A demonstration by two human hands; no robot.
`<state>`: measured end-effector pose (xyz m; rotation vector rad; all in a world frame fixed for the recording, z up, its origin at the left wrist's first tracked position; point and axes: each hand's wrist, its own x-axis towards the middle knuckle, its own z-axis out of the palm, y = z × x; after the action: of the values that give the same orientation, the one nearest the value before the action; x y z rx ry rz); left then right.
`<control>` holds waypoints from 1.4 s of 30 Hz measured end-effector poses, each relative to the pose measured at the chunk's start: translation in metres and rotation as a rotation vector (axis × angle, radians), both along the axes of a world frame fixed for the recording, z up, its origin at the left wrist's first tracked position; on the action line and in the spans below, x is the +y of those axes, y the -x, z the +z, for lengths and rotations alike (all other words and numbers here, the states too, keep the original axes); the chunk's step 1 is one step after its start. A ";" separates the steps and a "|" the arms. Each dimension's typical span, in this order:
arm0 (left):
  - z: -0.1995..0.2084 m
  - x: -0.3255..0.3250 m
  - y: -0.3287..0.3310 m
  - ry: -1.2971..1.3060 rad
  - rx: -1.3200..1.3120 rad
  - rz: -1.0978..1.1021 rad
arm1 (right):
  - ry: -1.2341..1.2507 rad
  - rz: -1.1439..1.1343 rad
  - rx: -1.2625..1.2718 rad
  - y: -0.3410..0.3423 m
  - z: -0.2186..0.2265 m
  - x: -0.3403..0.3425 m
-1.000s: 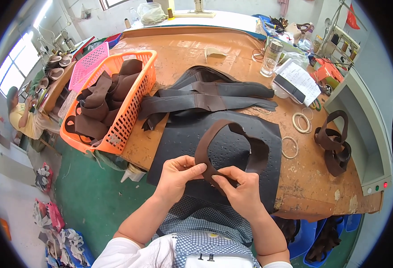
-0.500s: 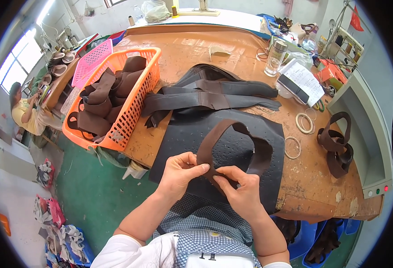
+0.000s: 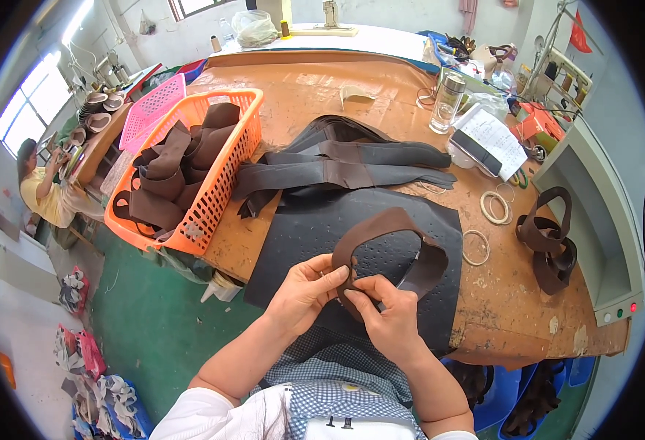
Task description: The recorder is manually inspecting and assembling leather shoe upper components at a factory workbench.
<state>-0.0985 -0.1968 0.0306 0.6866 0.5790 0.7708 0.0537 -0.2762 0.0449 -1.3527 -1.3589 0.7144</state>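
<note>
A brown leather-like band (image 3: 372,225), bent into a loop, is pinched along its near left edge by both my hands. My left hand (image 3: 309,287) grips it with thumb and fingers at the left side of the loop. Close beside it, my right hand (image 3: 385,312) pinches the same edge a little lower; its fingertips are partly hidden. The far right part of the loop rests over a black perforated mat (image 3: 300,235) at the table's near edge. Just beyond the mat lies a pile of flat dark strips (image 3: 344,161).
An orange basket (image 3: 238,158) of brown bands stands at left, a pink basket (image 3: 150,110) behind it. Right are cream rings (image 3: 495,207), two looped bands (image 3: 546,242), a grey machine housing (image 3: 601,198), a phone (image 3: 478,152) and a glass bottle (image 3: 448,103). A person (image 3: 44,183) sits far left.
The band has shifted slightly and its loop is turned a little. My right hand has moved a bit left and down, closer to my left hand. The whole view has tilted slightly.
</note>
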 end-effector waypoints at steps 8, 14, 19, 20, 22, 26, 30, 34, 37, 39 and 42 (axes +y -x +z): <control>0.030 0.026 -0.014 -0.429 0.275 0.050 | -0.104 -0.099 -0.023 -0.005 0.003 -0.002; 0.100 0.090 -0.050 -1.536 0.710 0.253 | -0.465 -0.315 -0.361 -0.027 0.007 -0.014; -0.006 0.029 -0.067 -2.452 1.106 -0.207 | -0.534 -0.180 -0.540 -0.029 -0.005 -0.019; -0.032 0.011 -0.059 -2.482 1.090 -0.270 | -0.480 -0.134 -0.546 -0.029 -0.012 -0.019; -0.060 -0.018 -0.038 -2.513 1.149 -0.354 | -0.318 -0.037 -0.523 -0.033 -0.030 -0.019; -0.054 -0.047 -0.022 -2.361 1.310 -0.195 | -0.172 0.028 -1.042 -0.054 -0.057 -0.034; -0.055 -0.051 -0.010 -2.137 1.206 -0.232 | -0.155 0.002 -1.114 -0.055 -0.061 -0.043; -0.057 -0.048 -0.012 -1.896 1.045 -0.151 | -0.122 -0.016 -1.064 -0.056 -0.063 -0.046; -0.061 -0.041 -0.012 -1.787 0.933 -0.043 | -0.141 -0.011 -1.090 -0.049 -0.059 -0.042; -0.063 -0.042 -0.012 -1.767 0.930 -0.017 | -0.180 0.080 -1.122 -0.049 -0.059 -0.037; -0.065 -0.044 -0.016 -1.735 0.930 0.037 | -0.246 0.128 -1.115 -0.054 -0.065 -0.034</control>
<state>-0.0828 -0.2406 -0.0342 2.7267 0.6345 0.8439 0.1075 -0.3102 -0.0203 -1.5100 -2.3084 -0.2297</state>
